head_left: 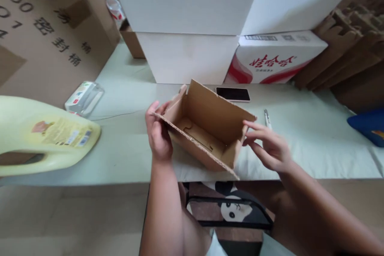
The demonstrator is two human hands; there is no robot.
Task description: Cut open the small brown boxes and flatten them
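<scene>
An open-topped brown cardboard box [207, 116] is tilted towards me above the front part of the table. Its inside shows, with a dark curved line on the bottom panel. My left hand [159, 132] grips the left end of the box, thumb in front and fingers partly hidden behind the end flap. At the right end, my right hand [267, 144] pinches the short flap between thumb and fingers. Just behind the box lies a dark-screened phone [233, 94]. A pen [267, 119] rests on the cloth beyond my right hand.
A large yellow jug [69, 138] lies at the left, near a clear plastic pack [85, 98]. White boxes [189, 58] and a red-and-white carton [276, 62] stand along the back. Stacked cardboard [348, 48] and a blue object [367, 127] are at the right. The table edge is close to me.
</scene>
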